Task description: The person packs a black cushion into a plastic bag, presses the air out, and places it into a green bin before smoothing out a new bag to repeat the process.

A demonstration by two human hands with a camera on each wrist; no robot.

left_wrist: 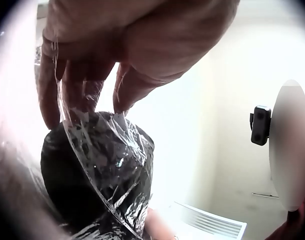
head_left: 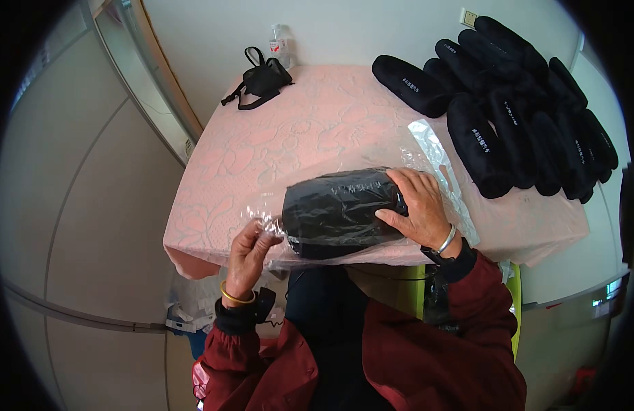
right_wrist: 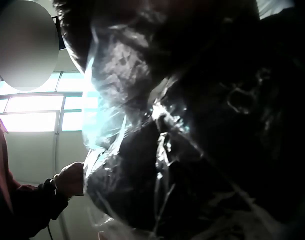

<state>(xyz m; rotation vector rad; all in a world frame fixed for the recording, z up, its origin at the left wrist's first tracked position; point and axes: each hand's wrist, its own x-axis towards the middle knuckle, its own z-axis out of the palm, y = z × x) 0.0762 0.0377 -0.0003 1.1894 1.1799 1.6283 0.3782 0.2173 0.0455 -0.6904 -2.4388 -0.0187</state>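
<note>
On the table in front of me lies a black cushion roll inside a clear plastic bag. My left hand pinches the gathered plastic just off the roll's left end. In the left wrist view, the left hand's fingers and thumb come down on the film over the end of the black roll. My right hand grips the right end, fingers over the top and thumb along the near side. Wrinkled film and the dark roll fill most of the right wrist view.
Several black cushion rolls with white lettering are piled at the table's right. A silvery-white strip of the bag extends behind my right hand. A small black strapped pouch and a clear bottle stand at the back of the pink tablecloth.
</note>
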